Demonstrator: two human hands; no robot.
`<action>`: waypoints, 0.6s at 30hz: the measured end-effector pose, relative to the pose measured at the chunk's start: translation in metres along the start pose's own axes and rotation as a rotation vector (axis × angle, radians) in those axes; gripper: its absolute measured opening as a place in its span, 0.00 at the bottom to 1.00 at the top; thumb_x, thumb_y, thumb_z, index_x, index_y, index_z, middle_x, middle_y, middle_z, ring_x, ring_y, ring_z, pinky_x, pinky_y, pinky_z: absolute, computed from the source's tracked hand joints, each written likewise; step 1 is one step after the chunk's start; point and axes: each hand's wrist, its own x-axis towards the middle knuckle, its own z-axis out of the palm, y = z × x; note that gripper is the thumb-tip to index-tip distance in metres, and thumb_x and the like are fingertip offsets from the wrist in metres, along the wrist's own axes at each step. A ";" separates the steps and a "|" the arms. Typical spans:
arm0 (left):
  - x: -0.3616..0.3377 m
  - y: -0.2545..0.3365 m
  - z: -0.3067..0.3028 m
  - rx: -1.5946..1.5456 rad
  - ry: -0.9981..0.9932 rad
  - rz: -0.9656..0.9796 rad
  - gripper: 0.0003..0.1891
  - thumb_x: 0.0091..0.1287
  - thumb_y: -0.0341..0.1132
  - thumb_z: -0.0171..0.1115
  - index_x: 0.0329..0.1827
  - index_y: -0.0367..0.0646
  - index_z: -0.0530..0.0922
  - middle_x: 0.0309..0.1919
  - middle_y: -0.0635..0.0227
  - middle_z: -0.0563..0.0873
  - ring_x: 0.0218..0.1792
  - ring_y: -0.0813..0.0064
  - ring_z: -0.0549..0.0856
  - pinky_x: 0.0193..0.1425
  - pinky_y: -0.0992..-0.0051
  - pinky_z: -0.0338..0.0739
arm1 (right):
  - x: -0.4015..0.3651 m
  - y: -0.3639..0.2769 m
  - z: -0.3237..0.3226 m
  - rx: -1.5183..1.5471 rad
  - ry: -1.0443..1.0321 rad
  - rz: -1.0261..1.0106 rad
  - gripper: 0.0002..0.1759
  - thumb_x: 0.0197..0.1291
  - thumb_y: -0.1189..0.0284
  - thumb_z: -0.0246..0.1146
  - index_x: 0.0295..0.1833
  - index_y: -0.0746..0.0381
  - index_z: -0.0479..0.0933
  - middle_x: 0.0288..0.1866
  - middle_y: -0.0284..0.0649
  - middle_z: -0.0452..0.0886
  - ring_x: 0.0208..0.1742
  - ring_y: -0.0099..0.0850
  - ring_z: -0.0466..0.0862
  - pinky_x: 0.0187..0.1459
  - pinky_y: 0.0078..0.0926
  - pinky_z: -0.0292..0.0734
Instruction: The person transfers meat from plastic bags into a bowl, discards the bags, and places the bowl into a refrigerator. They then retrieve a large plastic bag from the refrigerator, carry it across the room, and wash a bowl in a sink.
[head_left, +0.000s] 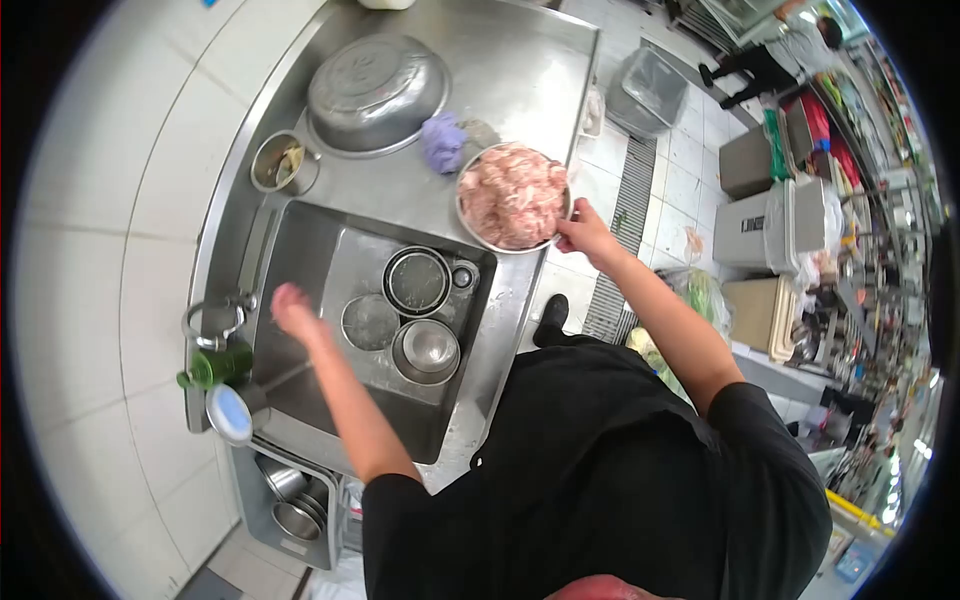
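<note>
My right hand [588,236] grips the rim of a metal bowl [500,246] on the counter's front edge. Pinkish minced meat [515,192] is heaped above the bowl's rim. Over the left part of the sink [315,385] is my left hand [298,308], smeared by motion, near the faucet [238,306]. I cannot make out its fingers or anything in them. Inside the sink lie a round dark-rimmed pan [418,282], a flat round piece [370,322], a metal bowl [428,350] and a small round cup [464,274].
An upturned metal basin [375,95], a purple cloth [442,142] and a metal pot [285,163] stand on the counter [510,60]. A green bottle [222,365] is beside the faucet. A grey crate [315,550] holds metal pots. Another person [780,60] stands far off.
</note>
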 end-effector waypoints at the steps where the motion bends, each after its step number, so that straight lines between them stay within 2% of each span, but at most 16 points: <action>1: -0.043 0.007 0.038 0.117 -0.193 -0.030 0.09 0.69 0.32 0.59 0.49 0.44 0.81 0.44 0.69 0.85 0.46 0.73 0.82 0.50 0.73 0.75 | 0.007 -0.001 0.005 0.055 -0.008 -0.029 0.21 0.61 0.76 0.64 0.59 0.69 0.69 0.40 0.43 0.81 0.27 0.30 0.84 0.24 0.25 0.82; 2: -0.084 0.011 0.071 0.192 -0.392 -0.044 0.11 0.72 0.38 0.59 0.53 0.45 0.80 0.48 0.70 0.84 0.51 0.74 0.80 0.55 0.71 0.73 | 0.014 -0.001 0.004 0.025 -0.009 -0.051 0.19 0.62 0.76 0.64 0.57 0.68 0.69 0.37 0.42 0.81 0.24 0.28 0.82 0.22 0.24 0.80; 3: -0.114 -0.002 0.099 0.196 -0.568 -0.087 0.16 0.77 0.45 0.55 0.57 0.45 0.80 0.53 0.70 0.83 0.57 0.74 0.78 0.61 0.68 0.70 | 0.019 -0.003 0.002 -0.003 -0.006 -0.072 0.17 0.63 0.77 0.63 0.55 0.68 0.70 0.34 0.42 0.81 0.22 0.26 0.80 0.19 0.23 0.79; 5: -0.169 -0.018 0.159 0.067 -0.659 -0.369 0.22 0.79 0.50 0.49 0.61 0.41 0.76 0.58 0.65 0.81 0.61 0.70 0.75 0.64 0.66 0.68 | 0.023 0.001 -0.003 -0.001 0.021 -0.147 0.15 0.61 0.80 0.63 0.52 0.69 0.72 0.32 0.43 0.82 0.18 0.27 0.79 0.16 0.24 0.76; 6: -0.198 -0.017 0.184 0.074 -0.698 -0.361 0.22 0.79 0.50 0.49 0.61 0.41 0.76 0.58 0.65 0.81 0.61 0.70 0.75 0.64 0.66 0.68 | 0.005 -0.019 -0.009 -0.027 0.036 -0.133 0.12 0.60 0.80 0.63 0.49 0.69 0.73 0.30 0.43 0.82 0.18 0.27 0.79 0.16 0.26 0.75; 8: -0.247 -0.010 0.220 0.187 -0.595 -0.127 0.30 0.81 0.50 0.43 0.71 0.29 0.65 0.68 0.52 0.74 0.69 0.61 0.72 0.74 0.67 0.62 | 0.011 -0.011 -0.027 -0.014 -0.020 -0.126 0.13 0.58 0.76 0.66 0.46 0.69 0.74 0.27 0.41 0.82 0.19 0.27 0.80 0.17 0.27 0.76; 11: -0.286 -0.002 0.232 0.307 -0.528 -0.037 0.26 0.82 0.46 0.42 0.67 0.29 0.69 0.62 0.51 0.78 0.63 0.62 0.77 0.69 0.65 0.68 | 0.011 -0.004 -0.059 0.100 -0.107 -0.157 0.15 0.56 0.72 0.69 0.44 0.70 0.75 0.22 0.38 0.80 0.16 0.27 0.80 0.16 0.25 0.74; 12: -0.298 0.000 0.235 0.175 -0.544 -0.089 0.25 0.82 0.45 0.42 0.66 0.30 0.69 0.61 0.52 0.78 0.61 0.63 0.78 0.67 0.65 0.71 | 0.022 0.003 -0.073 0.037 -0.214 -0.089 0.26 0.51 0.67 0.73 0.53 0.67 0.73 0.38 0.49 0.84 0.33 0.33 0.86 0.29 0.33 0.81; 13: -0.302 -0.002 0.234 0.037 -0.557 -0.141 0.24 0.82 0.44 0.42 0.65 0.31 0.70 0.60 0.52 0.79 0.59 0.65 0.80 0.64 0.65 0.73 | 0.030 0.005 -0.078 0.053 -0.207 -0.104 0.26 0.51 0.67 0.73 0.53 0.67 0.73 0.38 0.49 0.84 0.33 0.33 0.86 0.29 0.33 0.81; 15: -0.308 -0.004 0.236 0.084 -0.566 -0.089 0.23 0.82 0.44 0.41 0.66 0.33 0.70 0.62 0.53 0.78 0.60 0.65 0.80 0.64 0.65 0.75 | 0.043 0.003 -0.085 -0.305 -0.159 -0.047 0.47 0.45 0.67 0.71 0.72 0.56 0.59 0.66 0.55 0.70 0.60 0.47 0.78 0.50 0.52 0.81; 16: -0.316 0.002 0.239 0.030 -0.546 -0.132 0.22 0.82 0.44 0.41 0.66 0.34 0.69 0.61 0.55 0.78 0.60 0.64 0.80 0.63 0.64 0.76 | 0.054 0.003 -0.088 -0.276 -0.156 -0.064 0.47 0.45 0.67 0.71 0.72 0.56 0.59 0.66 0.55 0.70 0.60 0.47 0.78 0.50 0.52 0.81; 18: -0.327 0.011 0.246 -0.006 -0.541 -0.152 0.22 0.82 0.45 0.42 0.65 0.35 0.69 0.61 0.56 0.79 0.60 0.63 0.81 0.61 0.63 0.78 | 0.075 0.004 -0.090 0.169 -0.664 0.278 0.62 0.40 0.66 0.71 0.80 0.45 0.41 0.80 0.52 0.48 0.77 0.59 0.55 0.63 0.77 0.63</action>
